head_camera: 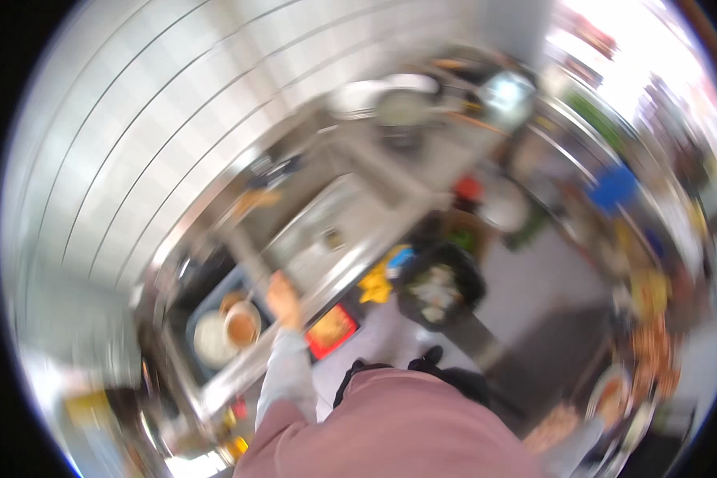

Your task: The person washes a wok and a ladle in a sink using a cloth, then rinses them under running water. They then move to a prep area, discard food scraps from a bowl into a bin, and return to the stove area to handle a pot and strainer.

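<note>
The view is strongly blurred. My left hand (285, 299) is at the metal divider between two sink basins, beside a grey-blue tub (200, 325). In the tub are a pale round bowl (210, 342) and a white bowl with brownish contents (242, 327). My right hand (610, 411) is far out at the lower right, at a round bowl (597, 391) with reddish-brown contents; whether it grips the rim cannot be told. My left fingers are too blurred to show whether they hold anything.
A metal sink basin (310, 239) lies ahead. Below its front edge are a red tray (333, 330), a yellow cloth-like thing (375, 285) and a black bin with waste (436, 293). A pot (403, 110) stands beyond the sink; a crowded counter with a blue item (614, 186) is at right.
</note>
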Tool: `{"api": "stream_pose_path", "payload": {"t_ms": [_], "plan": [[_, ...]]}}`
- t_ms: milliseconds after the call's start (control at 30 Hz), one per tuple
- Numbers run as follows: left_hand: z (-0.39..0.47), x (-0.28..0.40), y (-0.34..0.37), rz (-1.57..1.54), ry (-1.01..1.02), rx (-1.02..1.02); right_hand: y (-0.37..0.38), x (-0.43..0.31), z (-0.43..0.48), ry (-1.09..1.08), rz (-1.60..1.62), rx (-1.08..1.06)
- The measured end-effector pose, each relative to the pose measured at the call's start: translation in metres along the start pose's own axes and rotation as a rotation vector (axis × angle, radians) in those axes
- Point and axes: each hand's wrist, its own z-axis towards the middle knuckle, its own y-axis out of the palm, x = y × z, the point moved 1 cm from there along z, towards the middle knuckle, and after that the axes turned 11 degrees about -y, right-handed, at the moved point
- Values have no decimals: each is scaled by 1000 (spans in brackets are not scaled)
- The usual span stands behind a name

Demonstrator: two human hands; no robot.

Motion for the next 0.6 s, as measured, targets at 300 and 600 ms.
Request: {"api": "stream_pose_path", "payload": {"t_ms": [300,600], "plan": [[-96,-84,-205,-477,-403,264,-97,-337,-14,-819,92,144],[-200,-130,-470,-579,-539,884,-298,-627,-494,-2150,613,-171]]}}
